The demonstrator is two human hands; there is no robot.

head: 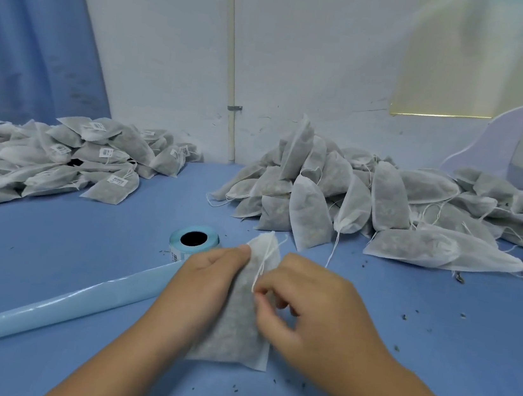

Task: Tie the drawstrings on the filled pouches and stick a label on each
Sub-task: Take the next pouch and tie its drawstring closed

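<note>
A filled white mesh pouch (pixel 235 334) stands between my hands at the table's front middle, its gathered top pointing away from me. My left hand (pixel 205 286) grips the pouch along its left side, thumb near the top. My right hand (pixel 311 317) pinches the white drawstring (pixel 260 271) that hangs from the pouch's neck. A roll of labels (pixel 192 242) on light blue backing stands just behind my left hand.
A heap of unlabelled filled pouches (pixel 386 201) lies at the back right. A pile of labelled pouches (pixel 59 154) lies at the back left. A strip of empty blue backing (pixel 49 306) runs from the roll toward the front left. Dark crumbs dot the blue table (pixel 434 337).
</note>
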